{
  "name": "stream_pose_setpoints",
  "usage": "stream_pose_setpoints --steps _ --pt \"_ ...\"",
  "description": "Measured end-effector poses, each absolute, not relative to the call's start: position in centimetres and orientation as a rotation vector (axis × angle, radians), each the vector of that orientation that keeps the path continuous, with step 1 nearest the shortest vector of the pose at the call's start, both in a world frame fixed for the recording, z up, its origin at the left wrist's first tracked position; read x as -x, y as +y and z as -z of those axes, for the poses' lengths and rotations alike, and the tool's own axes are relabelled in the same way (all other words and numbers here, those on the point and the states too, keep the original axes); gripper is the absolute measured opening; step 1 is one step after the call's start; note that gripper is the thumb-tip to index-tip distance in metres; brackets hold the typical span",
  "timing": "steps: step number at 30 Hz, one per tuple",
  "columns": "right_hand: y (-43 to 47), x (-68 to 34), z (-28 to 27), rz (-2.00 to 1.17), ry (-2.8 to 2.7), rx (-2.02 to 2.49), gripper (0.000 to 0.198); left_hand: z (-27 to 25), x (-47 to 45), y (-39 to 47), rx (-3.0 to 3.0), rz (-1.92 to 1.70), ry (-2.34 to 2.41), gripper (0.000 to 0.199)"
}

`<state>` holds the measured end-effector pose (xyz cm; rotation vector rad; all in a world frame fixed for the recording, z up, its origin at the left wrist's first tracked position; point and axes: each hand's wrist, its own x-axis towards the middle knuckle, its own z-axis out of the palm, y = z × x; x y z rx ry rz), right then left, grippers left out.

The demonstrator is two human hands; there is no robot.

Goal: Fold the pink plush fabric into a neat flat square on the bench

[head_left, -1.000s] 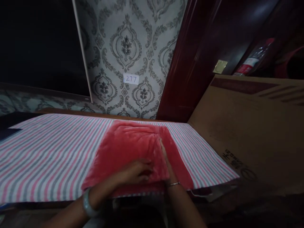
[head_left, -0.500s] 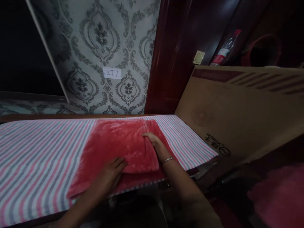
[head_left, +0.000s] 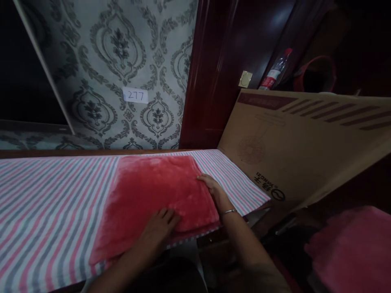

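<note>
A red plush cloth [head_left: 152, 187], folded in layers, lies on a striped sheet [head_left: 61, 195]. My left hand [head_left: 161, 224] rests palm down on its near part, fingers stretched out on the pile. At the cloth's right edge, my right hand [head_left: 212, 187] holds the upper layer; some of its fingers are hidden behind the edge. A bracelet [head_left: 229, 211] circles the right wrist.
A large cardboard box [head_left: 290, 146] stands to the right, with a plastic bottle [head_left: 275, 73] behind it. Pink fabric [head_left: 354, 248] sits at lower right. Patterned wallpaper with a paper label [head_left: 135, 95] and a dark screen [head_left: 24, 73] are at the back.
The cloth's upper layer has moved right with my right hand, and its edge now covers the strip of lower layer seen before. My left hand has slid right. The view has shifted slightly.
</note>
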<state>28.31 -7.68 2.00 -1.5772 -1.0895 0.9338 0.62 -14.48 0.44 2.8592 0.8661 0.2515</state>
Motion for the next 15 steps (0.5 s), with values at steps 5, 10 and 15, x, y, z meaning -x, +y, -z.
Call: stream_pose_setpoints --steps 5,10,15 --pt "-4.6 -28.7 -1.9 -1.069 -1.015 1.499 0.033 -0.9 -0.1 -14.8 -2.867 -0.157 0.849 0.056" --pt "0.0 -28.3 -3.6 -1.144 -0.971 1.436 0.047 0.6 0.0 -14.5 -2.905 -0.3 0.882 0.054" --pt "2.7 -27.3 -4.4 -1.174 -0.974 1.392 0.056 2.3 -0.1 -14.5 -3.01 -0.495 0.861 0.049"
